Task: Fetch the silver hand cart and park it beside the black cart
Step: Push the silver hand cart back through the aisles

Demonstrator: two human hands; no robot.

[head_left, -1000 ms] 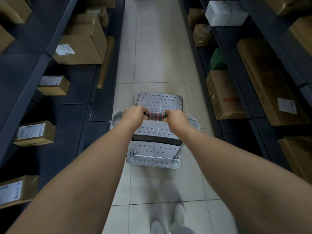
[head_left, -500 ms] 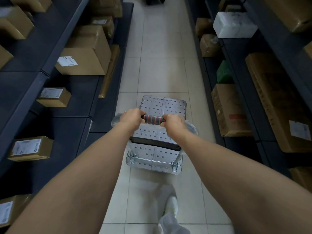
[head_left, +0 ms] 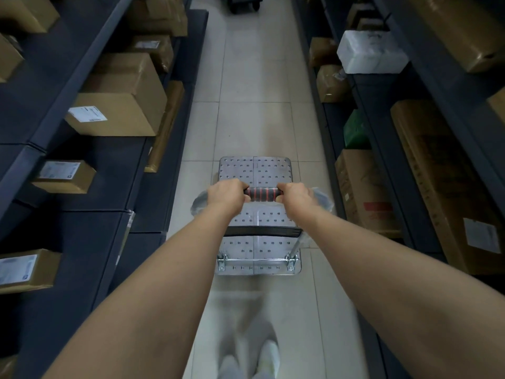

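1. Silver hand cart (head_left: 257,170): perforated metal deck, found at lower centre of the frame on the tiled aisle floor (head_left: 254,77), between two runs of dark shelving.
2. Handle (head_left: 262,194): a black grip with red bands, set crosswise at mid-frame above the deck.
3. Left hand (head_left: 225,196): fingers are wrapped round the left end of the grip.
4. Right hand (head_left: 296,196): fingers are clamped likewise on the right end.
5. Black cart (head_left: 244,2): only partly seen at the top edge, centre, well apart from the silver cart.
6. Left shelving (head_left: 90,170) and right shelving (head_left: 382,138): stocked with cardboard boxes. A long flat carton (head_left: 166,124) is stood at the left shelf's edge, just beside the aisle.
7. Step in hand, as judged: the cart has been fetched and is being wheeled towards the black cart; parking is not yet done.
8. Handling advised: equal pressure is to be applied by both hands so the deck is held to the middle of the aisle. Shelf edges and the long carton are to be avoided. Speed is to be reduced before the black cart, and the deck steered alongside rather than into it.
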